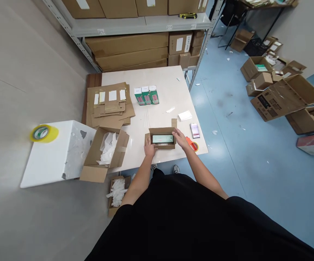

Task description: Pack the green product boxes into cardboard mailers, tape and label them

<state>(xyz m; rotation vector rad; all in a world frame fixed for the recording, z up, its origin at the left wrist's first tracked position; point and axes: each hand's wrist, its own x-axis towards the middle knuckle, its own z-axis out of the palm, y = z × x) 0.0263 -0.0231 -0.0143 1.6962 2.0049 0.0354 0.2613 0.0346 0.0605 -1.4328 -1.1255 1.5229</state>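
Observation:
A small open cardboard box (pixel 164 146) sits near the front edge of the table. Inside it lies a pale green box (pixel 162 139). My left hand (pixel 149 148) grips the left end of the cardboard box, fingers along its side. At the opposite end, my right hand (pixel 180 139) holds the right wall, with its fingertips at the top corner. Just right of that hand are an orange tape dispenser (pixel 191 144) and a blurred purple-and-white packet (pixel 195 131). Three green-and-white boxes (pixel 146 95) stand together farther back.
Flattened cardboard (pixel 110 105) is stacked at the back left. A large open carton (pixel 94 165) with white packing stuff stands at the table's left edge. White cards (pixel 185 115) lie on the right. A metal shelf (pixel 135 26) with cartons rises behind. Yellow tape (pixel 44 133) rests on a white block.

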